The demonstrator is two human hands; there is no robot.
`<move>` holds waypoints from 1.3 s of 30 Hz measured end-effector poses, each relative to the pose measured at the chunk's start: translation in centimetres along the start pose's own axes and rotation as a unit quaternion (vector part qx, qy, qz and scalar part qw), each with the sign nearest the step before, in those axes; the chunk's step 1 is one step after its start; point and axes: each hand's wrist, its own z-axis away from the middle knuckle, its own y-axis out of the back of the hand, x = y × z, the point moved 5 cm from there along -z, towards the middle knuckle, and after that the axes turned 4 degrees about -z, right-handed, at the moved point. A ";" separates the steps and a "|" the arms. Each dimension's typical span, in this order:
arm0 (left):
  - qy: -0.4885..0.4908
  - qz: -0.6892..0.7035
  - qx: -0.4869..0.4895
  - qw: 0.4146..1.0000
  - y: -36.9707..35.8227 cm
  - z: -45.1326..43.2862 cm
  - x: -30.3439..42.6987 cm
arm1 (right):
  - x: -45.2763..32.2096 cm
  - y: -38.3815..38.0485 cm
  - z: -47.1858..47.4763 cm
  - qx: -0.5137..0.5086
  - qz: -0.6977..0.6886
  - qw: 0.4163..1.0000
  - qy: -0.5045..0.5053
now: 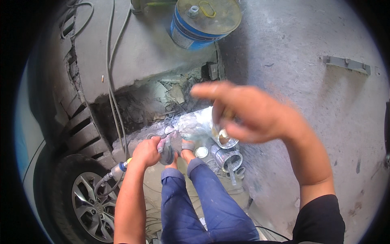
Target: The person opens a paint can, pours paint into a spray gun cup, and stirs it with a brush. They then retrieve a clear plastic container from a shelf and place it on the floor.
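Observation:
My left hand (148,151) grips a pneumatic spray gun (166,146), with an air fitting and hose connector (117,170) hanging behind the wrist. My right hand (243,111) is raised, blurred, its index finger extended to the left and the other fingers curled; whether something small lies between the fingers is unclear. Beneath it stands a paint-smeared white cylindrical container (196,122), partly hidden by the hand. An open metal can (227,158) with a stirring strip (232,174) in it is below, near a small round white-topped tin (201,152).
A blue drum (195,41) stands at the top. Gray hoses (109,61) cross a broken, rubble-filled pit (134,105). Slotted drain covers (82,129) line the left. A car wheel (97,209) is at lower left. A metal bracket (346,64) is on the wall or floor at right.

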 end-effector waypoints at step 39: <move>-0.147 -0.025 0.250 0.957 0.2 1.7 -2.8 | 6.4 4.2 4.8 0.293 -0.303 0.901 -0.100</move>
